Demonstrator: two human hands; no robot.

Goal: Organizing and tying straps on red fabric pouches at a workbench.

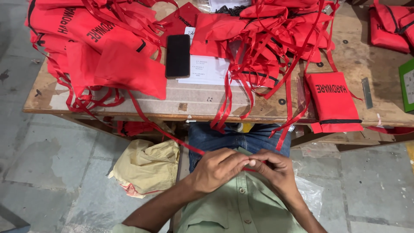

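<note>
My left hand [217, 169] and my right hand [274, 167] meet in front of my chest, fingertips pinched together on a thin red ribbon [172, 137]. The ribbon runs up and left from my hands to a pile of red fabric pouches [99, 47] on the wooden table [142, 105]. A second heap of red pouches with tangled ribbons [276, 39] covers the table's middle and right. One flat red pouch [334, 101] lies alone near the front edge at right.
A black phone [178, 56] lies on white papers [207, 69] mid-table. A metal blade [366, 92] and a green item [407, 84] sit at the right. A yellow cloth bag [146, 166] lies on the concrete floor to my left.
</note>
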